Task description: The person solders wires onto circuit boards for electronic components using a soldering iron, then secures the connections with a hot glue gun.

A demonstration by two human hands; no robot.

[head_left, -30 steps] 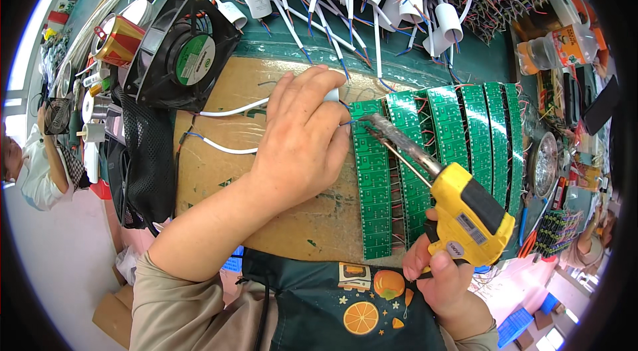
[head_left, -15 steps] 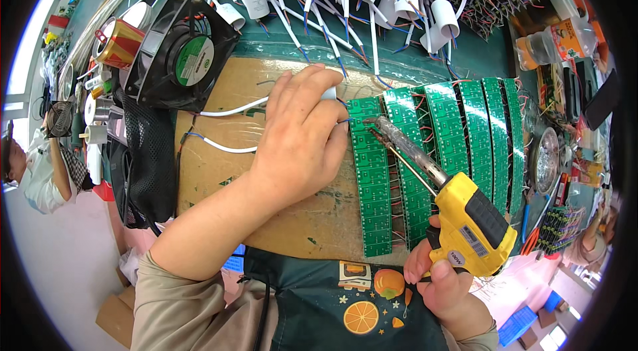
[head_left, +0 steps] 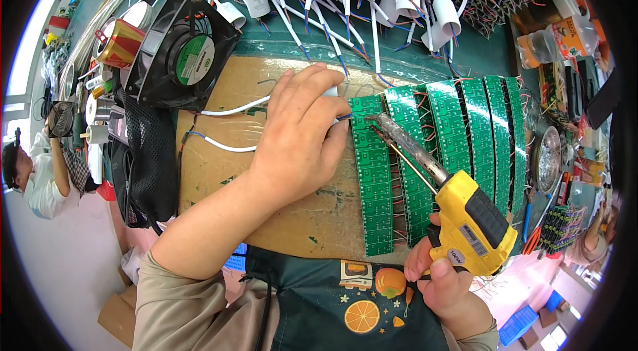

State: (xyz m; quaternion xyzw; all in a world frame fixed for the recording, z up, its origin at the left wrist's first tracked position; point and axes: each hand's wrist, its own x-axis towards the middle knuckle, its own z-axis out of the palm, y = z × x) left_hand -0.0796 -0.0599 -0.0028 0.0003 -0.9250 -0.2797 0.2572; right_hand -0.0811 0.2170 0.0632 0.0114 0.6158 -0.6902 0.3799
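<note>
left hand [head_left: 299,141] pinned white wire [head_left: 229,110] against green board [head_left: 372,178], steadying it; right hand [head_left: 448,284] gripped yellow soldering gun [head_left: 465,218], tip beside left fingertips.

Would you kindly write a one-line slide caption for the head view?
Right hand aims a yellow soldering gun at green circuit boards while the left hand steadies a white wire on cardboard.

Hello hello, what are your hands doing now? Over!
Left hand pressing a white wire at the green boards. Right hand gripping the yellow soldering gun, tip on the first board. Nothing in the way.
</note>
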